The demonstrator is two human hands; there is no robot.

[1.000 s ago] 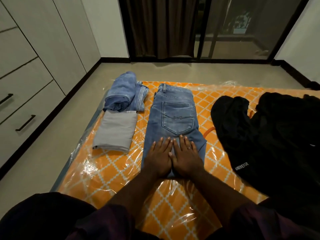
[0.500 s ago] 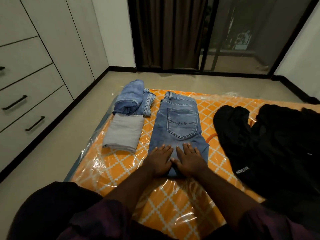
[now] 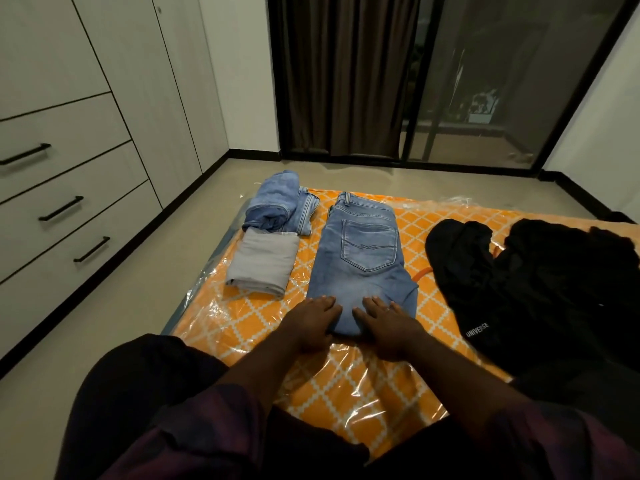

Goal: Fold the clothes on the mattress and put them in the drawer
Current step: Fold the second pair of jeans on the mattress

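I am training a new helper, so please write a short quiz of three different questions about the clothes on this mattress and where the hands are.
1. True or false: both hands lie on the near end of the jeans.
2. Which garment lies directly beside the folded grey cloth, on its far side?
A. a white shirt
B. the rolled jeans
C. a red towel
3. Fill in: the word printed on the black garment is ____.

Key
1. True: the left hand and right hand rest there, somewhat apart, on the mattress.
2. B
3. UNIVERSE
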